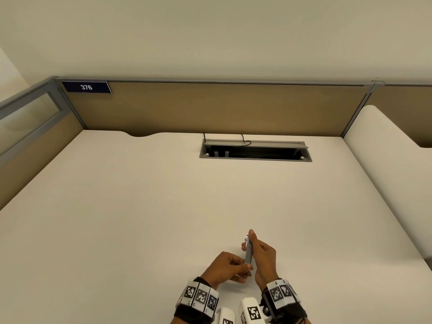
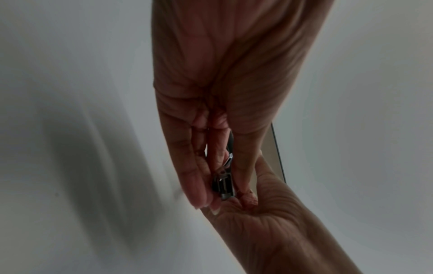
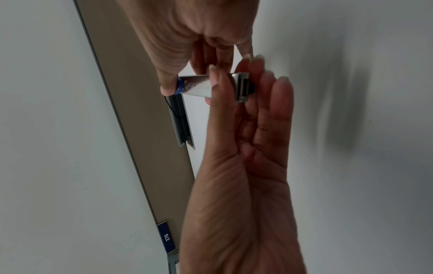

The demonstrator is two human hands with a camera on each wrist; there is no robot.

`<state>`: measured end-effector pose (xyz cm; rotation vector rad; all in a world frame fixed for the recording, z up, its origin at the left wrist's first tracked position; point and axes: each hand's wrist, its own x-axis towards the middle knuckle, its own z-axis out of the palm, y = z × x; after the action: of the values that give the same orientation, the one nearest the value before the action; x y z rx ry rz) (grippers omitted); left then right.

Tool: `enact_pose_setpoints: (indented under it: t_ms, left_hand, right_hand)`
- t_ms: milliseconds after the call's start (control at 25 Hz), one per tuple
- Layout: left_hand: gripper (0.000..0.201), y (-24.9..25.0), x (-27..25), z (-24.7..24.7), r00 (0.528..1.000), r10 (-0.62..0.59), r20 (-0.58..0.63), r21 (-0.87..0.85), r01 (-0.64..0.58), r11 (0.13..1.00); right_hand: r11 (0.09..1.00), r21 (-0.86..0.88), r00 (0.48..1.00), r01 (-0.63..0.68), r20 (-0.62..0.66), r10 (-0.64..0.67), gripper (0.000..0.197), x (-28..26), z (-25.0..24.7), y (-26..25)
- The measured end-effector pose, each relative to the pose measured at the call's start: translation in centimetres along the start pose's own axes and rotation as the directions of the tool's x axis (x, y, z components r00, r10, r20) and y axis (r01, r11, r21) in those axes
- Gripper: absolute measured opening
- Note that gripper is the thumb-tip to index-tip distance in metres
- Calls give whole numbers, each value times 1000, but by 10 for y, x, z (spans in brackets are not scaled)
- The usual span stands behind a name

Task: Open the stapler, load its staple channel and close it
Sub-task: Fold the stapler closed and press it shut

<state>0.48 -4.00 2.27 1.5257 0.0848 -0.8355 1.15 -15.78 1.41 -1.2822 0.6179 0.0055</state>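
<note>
A small silver stapler (image 1: 248, 252) with a blue tip is held above the white desk (image 1: 140, 206), near its front edge, its blue end pointing away from me. My right hand (image 1: 251, 238) pinches the far, blue end; in the right wrist view its thumb lies on the blue tip (image 3: 179, 86). My left hand (image 1: 245, 268) grips the near, hinge end (image 2: 223, 183), thumb across the silver body (image 3: 196, 86). I cannot tell whether the stapler is open. No loose staples are in view.
An open cable hatch (image 1: 256, 152) is set into the desk at the back. A tan partition (image 1: 210, 108) with a blue sign "376" (image 1: 86, 87) closes off the far side. Another white desk (image 1: 385, 148) adjoins on the right.
</note>
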Motion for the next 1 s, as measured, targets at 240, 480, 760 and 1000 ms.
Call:
enact_pose_setpoints:
  t_ms: [240,480,760,1000]
  left_hand:
    - [32,0,0,1,1000,-20,9,32,20,999]
    - [31,-4,0,-3,998,21,-52,90,-17,996]
    - [18,-10,-5,-20,989,83,-120,155,-64,986]
    - [16,-26,3,-48,837,315,-447,355,-158,922]
  right_hand:
    - [999,-8,999,31,-12,-31,25,0,0,3]
    - [998,-48,996,39,80,-35,28,2,2,0]
    - [969,-240,988,60,153,-23,33,12,0,1]
    - [688,-690,973,223,204,-110,42,26,-1,6]
